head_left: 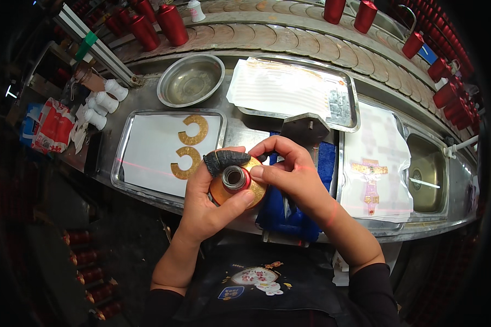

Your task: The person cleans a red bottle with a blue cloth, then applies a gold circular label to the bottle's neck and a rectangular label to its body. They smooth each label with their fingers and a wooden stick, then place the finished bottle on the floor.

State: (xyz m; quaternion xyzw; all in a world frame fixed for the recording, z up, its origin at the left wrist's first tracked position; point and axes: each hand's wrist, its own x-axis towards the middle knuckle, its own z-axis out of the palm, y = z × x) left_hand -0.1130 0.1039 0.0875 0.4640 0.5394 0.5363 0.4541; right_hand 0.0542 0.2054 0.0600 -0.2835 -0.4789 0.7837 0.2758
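Here, seen from the head camera, both hands meet over the front edge of a steel workbench [147, 103], clamped together on one spool of gold thread [235, 182]. The left hand [210, 201] cups the spool from below and behind, its thumb capped by a dark, textured finger cover [223, 159] lying across the top rim. The right hand [289, 171] pinches the spool's right side, fingers curled over the top. The spool's hollow core, ringed in red, faces up toward the camera, so its long axis runs roughly toward the viewer. At far left, beside the bench, sits a crumpled red-and-white packet [52, 128] with a blue one behind it. A metal tray [123, 144] lined with white paper carries two gold curved cut-outs [191, 146]. To the right, a white sheet [379, 163] bears a pink and gold cross-shaped patch [370, 182].
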